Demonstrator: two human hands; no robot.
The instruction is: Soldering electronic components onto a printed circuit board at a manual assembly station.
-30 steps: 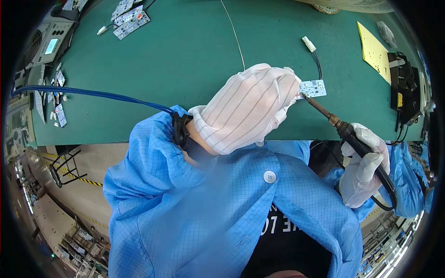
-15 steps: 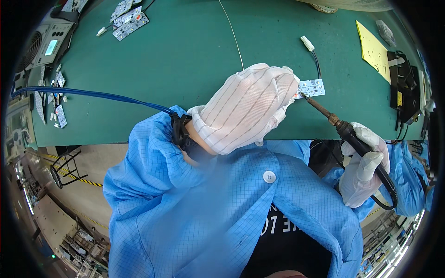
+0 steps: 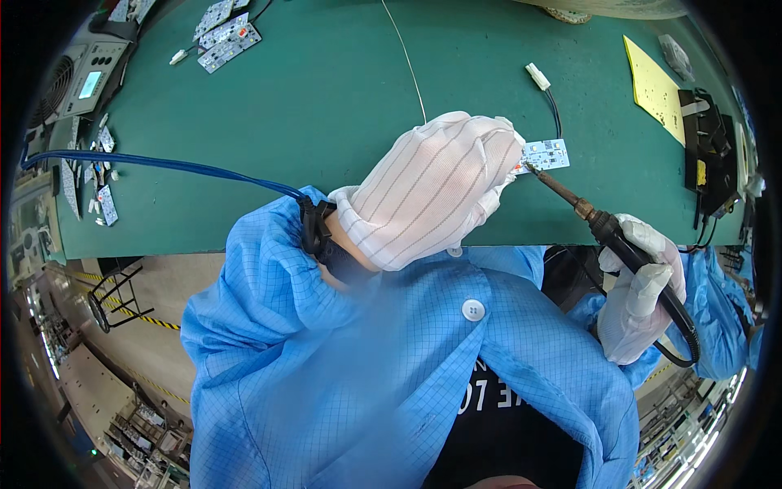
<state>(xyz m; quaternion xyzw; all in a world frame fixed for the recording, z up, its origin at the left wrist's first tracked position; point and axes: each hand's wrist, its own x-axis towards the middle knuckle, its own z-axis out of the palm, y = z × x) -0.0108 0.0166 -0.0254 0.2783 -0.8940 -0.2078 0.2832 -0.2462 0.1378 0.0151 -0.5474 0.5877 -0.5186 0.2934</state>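
My right hand (image 3: pixel 639 297), in a white glove, grips the black handle of a soldering iron (image 3: pixel 607 228). The iron's tip points up and left, meeting the left part of a small white circuit board (image 3: pixel 547 154) on the green mat. Two dark leads run from the board to a white plug connector (image 3: pixel 538 77). My left hand (image 3: pixel 444 183), in a striped white glove, is closed beside the board and covers its left end. A thin solder wire (image 3: pixel 405 57) runs from the far edge into this hand; the fingertips are mostly hidden. A black strap with a blue cord (image 3: pixel 179 169) circles the left wrist.
More circuit boards (image 3: pixel 230 45) lie at the far left, with small boards and connectors (image 3: pixel 104 175) at the left edge. A bench unit with a display (image 3: pixel 91 77) stands there. On the right are a yellow sheet (image 3: pixel 654 90) and a black device (image 3: pixel 710 155).
The circuit board and its plug have shifted very slightly left, and the solder wire has moved a little the same way. Both hands stay almost where they were.
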